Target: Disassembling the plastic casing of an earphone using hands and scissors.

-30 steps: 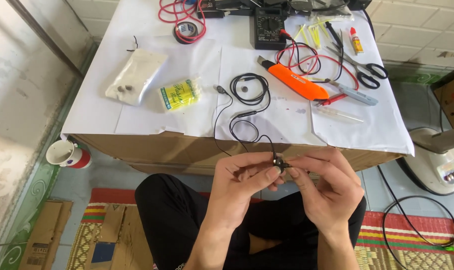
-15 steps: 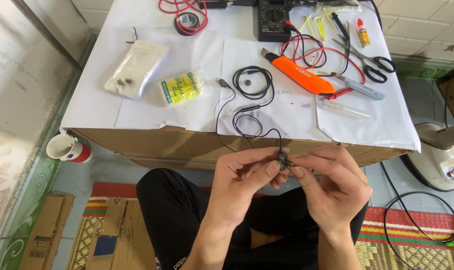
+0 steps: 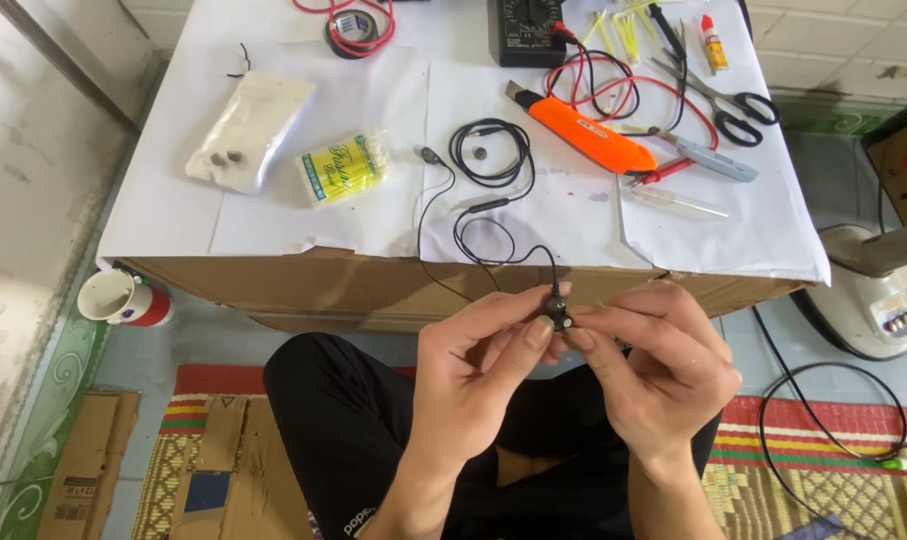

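Tiny black earbud [image 3: 557, 312] pinched right between the fingertips of both hands, left hand [image 3: 474, 375] and right hand [image 3: 659, 365]. Its thin black cable [image 3: 484, 235] runs up and away from the hands onto the bench [image 3: 274, 215], ending in a loose coil there.

earbud [image 3: 557, 312]: mostly hidden by fingertips | multimeter [image 3: 531, 30]: cut by top edge

Earbud [image 3: 558, 310] pinched between both hands: black, its cable [image 3: 489, 215] black too. Up from the grip, white paper [image 3: 374, 215] over a brown cardboard box [image 3: 274, 285]. Up-right: utility knife [image 3: 591, 134], bright orange. Up-left: packet [image 3: 342, 169], yellow with green print. Below the grip: black trousers [image 3: 344, 440] (mat [image 3: 814, 440] striped red, yellow, green). Far left: cup [image 3: 126, 298], white and red.
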